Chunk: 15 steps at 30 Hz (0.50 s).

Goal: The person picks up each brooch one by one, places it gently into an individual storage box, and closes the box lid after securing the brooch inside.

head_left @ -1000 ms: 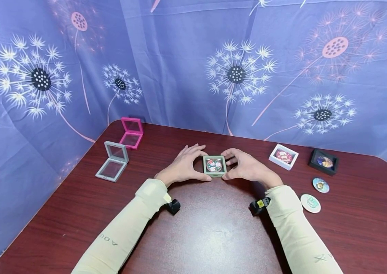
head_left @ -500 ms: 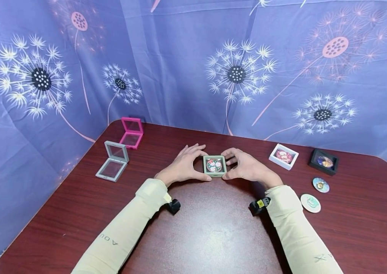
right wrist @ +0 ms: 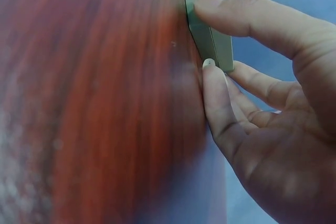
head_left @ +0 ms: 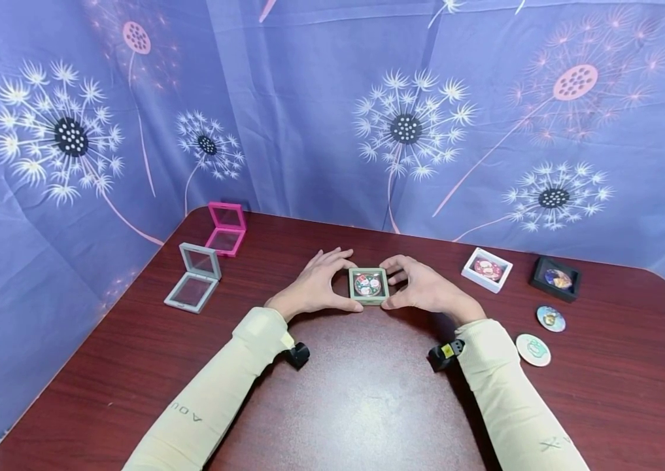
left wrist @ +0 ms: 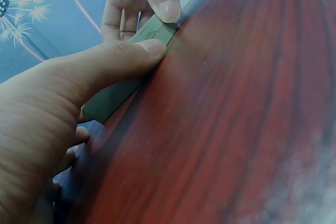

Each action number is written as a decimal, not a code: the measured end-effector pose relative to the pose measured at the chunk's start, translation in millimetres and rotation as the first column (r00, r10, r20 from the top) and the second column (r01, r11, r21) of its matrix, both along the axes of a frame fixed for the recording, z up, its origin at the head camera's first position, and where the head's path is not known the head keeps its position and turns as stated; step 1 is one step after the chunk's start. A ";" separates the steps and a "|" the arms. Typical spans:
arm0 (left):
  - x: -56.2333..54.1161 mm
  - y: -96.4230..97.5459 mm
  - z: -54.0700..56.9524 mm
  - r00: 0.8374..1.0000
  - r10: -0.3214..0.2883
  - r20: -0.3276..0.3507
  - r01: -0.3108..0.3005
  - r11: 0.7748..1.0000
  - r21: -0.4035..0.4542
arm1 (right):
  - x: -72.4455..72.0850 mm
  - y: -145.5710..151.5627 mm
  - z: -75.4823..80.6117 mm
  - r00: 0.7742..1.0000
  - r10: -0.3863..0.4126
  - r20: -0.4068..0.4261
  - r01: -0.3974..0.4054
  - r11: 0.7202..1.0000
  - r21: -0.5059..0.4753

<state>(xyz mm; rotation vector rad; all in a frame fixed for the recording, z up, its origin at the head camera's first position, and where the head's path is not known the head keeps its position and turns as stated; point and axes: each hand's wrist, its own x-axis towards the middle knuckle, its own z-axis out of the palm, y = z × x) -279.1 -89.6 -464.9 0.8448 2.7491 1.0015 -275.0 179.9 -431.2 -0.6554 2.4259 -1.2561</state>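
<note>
A small sage-green display case (head_left: 369,301) lies closed on the table in the middle of the head view. Through its clear top shows a round badge (head_left: 367,284) with a red, white and green picture. My left hand (head_left: 317,286) grips the case from the left, thumb on the near side and fingers toward the far side. From the right, my right hand (head_left: 423,286) holds it likewise, thumb at the near right corner. Both thumbs press on the case's front edge (left wrist: 150,31) in the left wrist view. The right wrist view shows the right fingertips close around the case's corner (right wrist: 223,51).
Two empty cases, grey (head_left: 192,292) and pink (head_left: 226,240), stand with lids raised at the left. On the right lie a white case (head_left: 501,277) and a black case (head_left: 573,288), each with a badge, plus two loose badges, one blue (head_left: 551,318), one pale (head_left: 533,350).
</note>
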 end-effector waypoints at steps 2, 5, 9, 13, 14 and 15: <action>0.3 0.0 0.1 1.000 -0.001 0.003 0.001 1.000 -0.003 | 0.0 -0.1 -0.5 1.000 -0.003 -0.005 0.003 1.000 0.007; 0.7 -0.2 0.3 1.000 -0.003 0.006 0.003 1.000 -0.006 | 0.4 -0.5 -0.6 1.000 -0.005 -0.014 0.005 1.000 0.015; 0.4 -0.5 0.5 1.000 -0.001 0.008 0.001 1.000 -0.005 | 0.6 -1.6 -0.1 0.999 -0.005 -0.035 0.006 1.000 0.027; -0.3 -0.6 0.3 1.000 0.000 0.008 0.000 1.000 -0.005 | 0.4 -2.8 0.7 0.998 0.008 -0.069 -0.005 0.999 0.041; -0.4 -0.6 0.2 1.000 -0.001 0.007 0.001 1.000 -0.004 | 0.6 -3.1 1.0 0.997 0.008 -0.076 -0.005 0.999 0.045; -0.4 -0.7 0.2 1.000 -0.001 0.007 0.001 1.000 -0.004 | 0.7 -3.2 1.2 0.997 0.008 -0.079 -0.004 0.999 0.049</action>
